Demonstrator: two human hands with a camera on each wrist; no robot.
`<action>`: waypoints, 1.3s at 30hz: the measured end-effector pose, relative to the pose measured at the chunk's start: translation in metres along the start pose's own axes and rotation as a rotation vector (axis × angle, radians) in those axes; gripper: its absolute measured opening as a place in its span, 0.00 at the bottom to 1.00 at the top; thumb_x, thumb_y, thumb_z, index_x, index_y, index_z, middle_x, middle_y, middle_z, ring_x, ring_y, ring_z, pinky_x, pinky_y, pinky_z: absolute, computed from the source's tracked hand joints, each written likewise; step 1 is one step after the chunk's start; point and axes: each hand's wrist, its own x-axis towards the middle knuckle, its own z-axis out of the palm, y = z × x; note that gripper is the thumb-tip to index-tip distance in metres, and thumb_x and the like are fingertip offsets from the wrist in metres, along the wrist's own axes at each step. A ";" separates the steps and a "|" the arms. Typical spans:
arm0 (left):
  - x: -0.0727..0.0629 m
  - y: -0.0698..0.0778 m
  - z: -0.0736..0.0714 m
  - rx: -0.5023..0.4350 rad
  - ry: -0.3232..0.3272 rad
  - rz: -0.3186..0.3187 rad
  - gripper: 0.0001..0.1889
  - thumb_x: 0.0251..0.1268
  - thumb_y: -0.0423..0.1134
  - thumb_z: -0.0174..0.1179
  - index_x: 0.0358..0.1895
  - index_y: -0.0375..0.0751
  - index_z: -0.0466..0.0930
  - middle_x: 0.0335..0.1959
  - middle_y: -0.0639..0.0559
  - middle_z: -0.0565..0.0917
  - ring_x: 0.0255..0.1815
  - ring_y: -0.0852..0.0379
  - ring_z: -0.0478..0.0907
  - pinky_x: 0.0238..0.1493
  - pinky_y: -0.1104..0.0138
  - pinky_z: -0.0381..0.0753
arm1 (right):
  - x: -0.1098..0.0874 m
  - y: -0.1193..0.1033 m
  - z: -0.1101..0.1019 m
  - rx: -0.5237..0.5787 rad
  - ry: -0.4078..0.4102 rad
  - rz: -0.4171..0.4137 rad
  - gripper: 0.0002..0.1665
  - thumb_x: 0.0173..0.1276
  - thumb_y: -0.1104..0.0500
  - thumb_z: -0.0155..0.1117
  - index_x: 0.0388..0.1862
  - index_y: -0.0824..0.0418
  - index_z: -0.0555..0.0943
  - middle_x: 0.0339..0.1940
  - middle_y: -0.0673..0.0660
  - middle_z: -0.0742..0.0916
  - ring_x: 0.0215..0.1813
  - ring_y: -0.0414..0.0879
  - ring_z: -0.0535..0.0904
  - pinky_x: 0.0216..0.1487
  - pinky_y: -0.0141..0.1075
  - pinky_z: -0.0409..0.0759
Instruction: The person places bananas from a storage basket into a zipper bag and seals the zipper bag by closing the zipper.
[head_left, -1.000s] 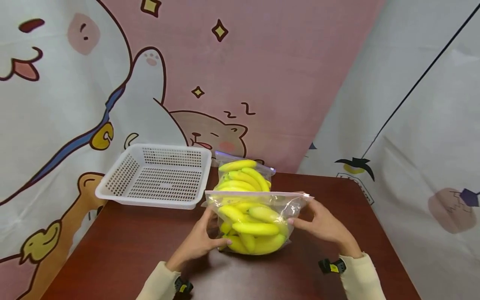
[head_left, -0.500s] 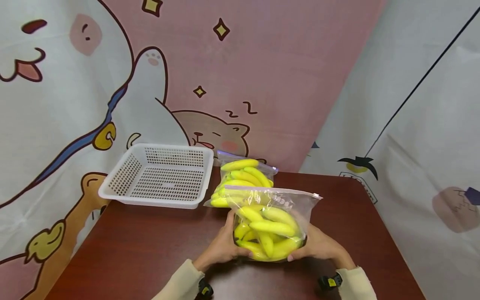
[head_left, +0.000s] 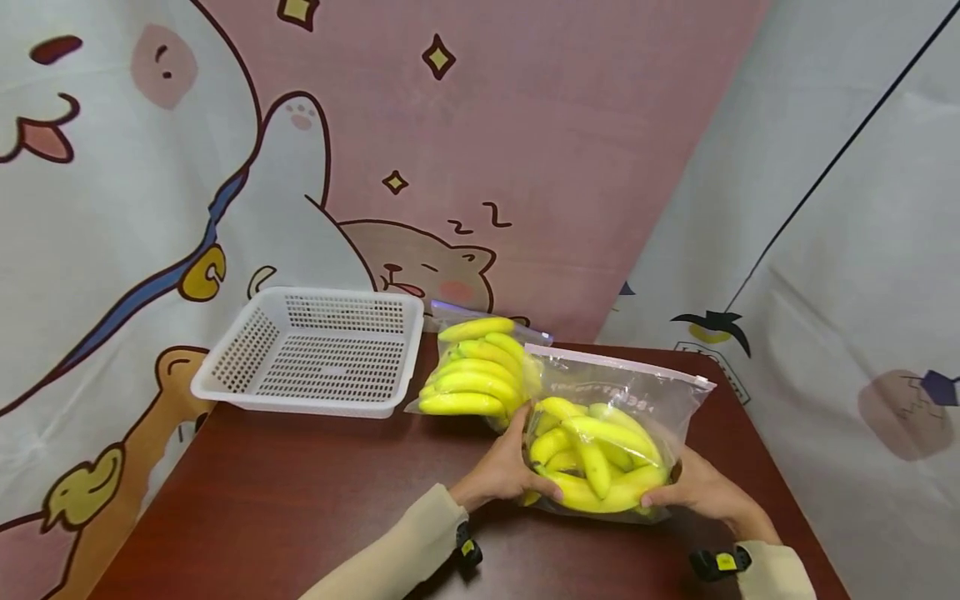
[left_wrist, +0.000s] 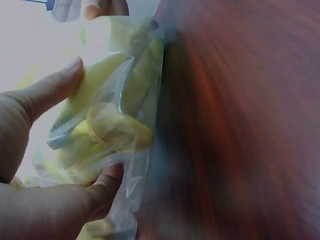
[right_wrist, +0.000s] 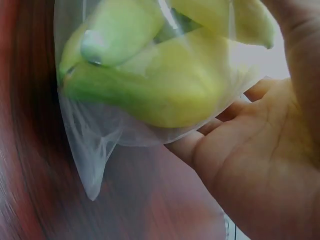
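A clear zip bag (head_left: 637,382) with a pale pink top strip holds several yellow bananas (head_left: 603,492). My left hand (head_left: 504,468) grips its left side, thumb in front and fingers behind. On the right side my right hand (head_left: 708,492) holds the bag, its thumb at the lower front corner. In the left wrist view the left thumb (left_wrist: 55,90) presses on the plastic. The right wrist view has the right hand (right_wrist: 250,155) around the bag's edge, fingers partly hidden behind it. I cannot tell whether the bag touches the table.
A second zip bag of bananas (head_left: 472,375), with a purple strip, lies just behind and left of the held one. The white perforated basket (head_left: 405,358) stands at the back left of the brown table (head_left: 315,483). A cartoon-printed cloth (head_left: 540,150) hangs behind.
Both hands have carried the front bag of bananas to the right, uncovering more of the bag behind. My right hand has shifted from the upper side down to the lower corner.
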 end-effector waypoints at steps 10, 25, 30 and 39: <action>0.040 0.006 0.025 -0.152 -0.049 0.002 0.76 0.35 0.33 0.87 0.84 0.59 0.37 0.80 0.42 0.60 0.75 0.46 0.66 0.71 0.56 0.71 | 0.000 0.025 -0.029 0.002 0.131 0.130 0.58 0.67 0.57 0.74 0.82 0.66 0.45 0.67 0.73 0.77 0.53 0.40 0.84 0.47 0.34 0.87; 0.072 0.015 0.037 -0.181 0.061 -0.100 0.58 0.54 0.50 0.79 0.84 0.54 0.48 0.82 0.47 0.61 0.75 0.48 0.67 0.70 0.53 0.74 | 0.019 0.010 -0.031 -0.262 0.355 0.236 0.64 0.70 0.37 0.67 0.86 0.57 0.37 0.77 0.76 0.65 0.69 0.69 0.70 0.64 0.63 0.75; 0.078 0.017 0.037 -0.132 0.061 -0.125 0.54 0.57 0.56 0.75 0.83 0.53 0.51 0.81 0.45 0.62 0.79 0.45 0.64 0.74 0.50 0.70 | 0.028 -0.008 -0.023 -0.452 0.427 0.110 0.55 0.74 0.45 0.65 0.86 0.58 0.44 0.81 0.76 0.57 0.76 0.77 0.56 0.66 0.78 0.59; 0.087 0.019 0.035 -0.126 -0.003 -0.182 0.51 0.64 0.64 0.65 0.83 0.48 0.51 0.80 0.42 0.64 0.78 0.45 0.65 0.75 0.49 0.68 | 0.051 -0.019 -0.003 -0.573 0.373 0.103 0.43 0.80 0.36 0.48 0.85 0.53 0.53 0.86 0.69 0.41 0.79 0.81 0.45 0.67 0.81 0.53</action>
